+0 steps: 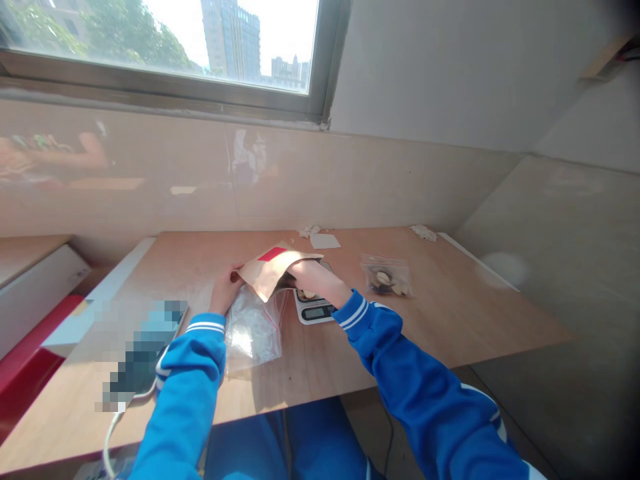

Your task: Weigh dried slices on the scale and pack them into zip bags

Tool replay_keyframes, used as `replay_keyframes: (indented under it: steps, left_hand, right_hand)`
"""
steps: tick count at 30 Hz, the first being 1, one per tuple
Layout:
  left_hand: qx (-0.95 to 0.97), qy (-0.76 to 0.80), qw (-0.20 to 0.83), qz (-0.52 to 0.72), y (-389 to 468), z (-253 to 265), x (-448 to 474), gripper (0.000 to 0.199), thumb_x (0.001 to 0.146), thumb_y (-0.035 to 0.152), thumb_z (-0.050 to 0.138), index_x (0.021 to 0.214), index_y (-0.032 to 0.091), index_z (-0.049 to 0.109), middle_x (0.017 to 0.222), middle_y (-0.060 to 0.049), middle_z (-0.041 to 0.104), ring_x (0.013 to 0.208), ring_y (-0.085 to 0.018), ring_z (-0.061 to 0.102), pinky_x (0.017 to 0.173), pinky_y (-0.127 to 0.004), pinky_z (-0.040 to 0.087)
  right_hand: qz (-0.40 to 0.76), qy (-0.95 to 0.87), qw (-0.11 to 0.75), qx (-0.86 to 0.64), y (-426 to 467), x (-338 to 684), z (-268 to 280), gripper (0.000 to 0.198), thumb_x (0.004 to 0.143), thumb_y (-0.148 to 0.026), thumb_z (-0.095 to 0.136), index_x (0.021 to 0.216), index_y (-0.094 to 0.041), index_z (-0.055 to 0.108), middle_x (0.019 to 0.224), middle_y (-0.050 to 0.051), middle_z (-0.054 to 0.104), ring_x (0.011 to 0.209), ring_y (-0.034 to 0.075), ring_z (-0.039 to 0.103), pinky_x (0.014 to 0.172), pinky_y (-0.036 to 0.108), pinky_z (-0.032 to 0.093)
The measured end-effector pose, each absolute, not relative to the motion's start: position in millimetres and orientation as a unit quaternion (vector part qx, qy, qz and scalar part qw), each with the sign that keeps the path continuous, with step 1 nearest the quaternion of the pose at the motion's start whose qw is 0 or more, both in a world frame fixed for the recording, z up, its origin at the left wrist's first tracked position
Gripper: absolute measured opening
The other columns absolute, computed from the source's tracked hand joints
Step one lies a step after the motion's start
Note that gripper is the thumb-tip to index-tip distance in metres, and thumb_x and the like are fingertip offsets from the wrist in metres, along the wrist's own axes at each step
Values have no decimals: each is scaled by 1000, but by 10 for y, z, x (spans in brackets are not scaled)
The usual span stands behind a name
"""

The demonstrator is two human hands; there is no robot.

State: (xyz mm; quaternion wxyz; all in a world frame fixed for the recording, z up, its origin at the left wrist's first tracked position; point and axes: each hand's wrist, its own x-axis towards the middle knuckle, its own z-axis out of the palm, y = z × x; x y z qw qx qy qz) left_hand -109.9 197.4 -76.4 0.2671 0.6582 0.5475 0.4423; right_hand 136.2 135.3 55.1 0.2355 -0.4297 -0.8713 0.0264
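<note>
A brown kraft paper bag with a red patch is tilted above the table, its mouth facing right. My left hand is closed on the bag's left end. Into the mouth reaches my right hand; its fingers are hidden inside, so I cannot see what they touch. Partly under that hand stands a small white digital scale, with some pale pieces on its plate; the display is too small to read. Clear zip bags lie flat below the paper bag, near my left wrist.
A zip bag with pale and dark pieces lies right of the scale. White paper and crumpled tissue lie toward the wall. At left, a phone is plugged into a white cable. The wooden table has its front edge near my lap.
</note>
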Motion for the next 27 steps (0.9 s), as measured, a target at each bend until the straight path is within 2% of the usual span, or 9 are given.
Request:
replay_keyframes:
  steps: [2, 4, 10, 13, 16, 21, 24, 27]
  left_hand:
    - [659, 545, 271, 441, 1978, -766, -1100, 43, 74, 36, 61, 114, 20, 61, 112, -9, 69, 101, -25, 65, 92, -38, 49]
    - [660, 546, 273, 439, 1985, -772, -1103, 45, 74, 36, 61, 115, 19, 61, 113, -10, 69, 101, -25, 65, 92, -39, 49]
    - [672, 546, 252, 432, 2010, -804, -1120, 46, 75, 35, 58, 117, 16, 61, 110, -11, 70, 99, -25, 65, 91, -38, 49]
    - [681, 557, 227, 418, 2022, -821, -1124, 44, 76, 33, 55, 116, 16, 62, 103, -10, 71, 95, -25, 65, 89, -38, 50]
    - [690, 553, 215, 415, 2037, -843, -1125, 38, 79, 34, 53, 111, 17, 62, 103, -10, 70, 97, -25, 65, 89, -39, 49]
    - [702, 557, 203, 396, 2044, -864, -1135, 35, 80, 33, 53, 110, 18, 62, 104, -10, 70, 99, -26, 63, 91, -41, 48]
    - [700, 574, 169, 390, 2045, -874, -1146, 36, 80, 32, 53, 112, 18, 62, 106, -12, 69, 108, -29, 59, 96, -43, 45]
    - [701, 579, 163, 382, 2052, -879, -1151, 36, 80, 35, 54, 111, 17, 62, 110, -13, 68, 109, -29, 59, 96, -43, 45]
  right_hand:
    - [14, -885, 185, -427, 1299, 1400, 626, 29, 82, -3, 58, 104, -18, 69, 108, 9, 72, 96, 23, 68, 85, 33, 51]
    - [16, -893, 175, -414, 1230, 1443, 708, 29, 83, -2, 55, 103, -18, 68, 107, 8, 72, 95, 22, 68, 81, 32, 52]
    - [61, -861, 340, -373, 924, 1657, 923, 22, 89, -12, 52, 103, -23, 65, 107, 3, 69, 103, 18, 62, 91, 32, 48]
    - [55, -804, 419, -419, 753, 1856, 910, 22, 90, -18, 52, 108, -24, 63, 104, 3, 68, 94, 18, 62, 87, 32, 49]
    - [43, -742, 456, -489, 656, 2159, 684, 22, 91, -23, 48, 108, -22, 61, 103, 5, 67, 87, 18, 61, 83, 33, 50]
    - [43, -684, 407, -604, 649, 2768, -131, 30, 94, -31, 39, 112, -19, 59, 111, 12, 64, 101, 25, 60, 87, 42, 50]
    - [7, -657, 345, -671, 663, 2999, -588, 42, 92, -37, 43, 127, -17, 53, 126, 19, 56, 119, 33, 53, 97, 54, 44]
    - [-7, -667, 320, -672, 702, 3023, -784, 48, 92, -39, 43, 136, -20, 47, 138, 19, 46, 131, 33, 43, 103, 54, 40]
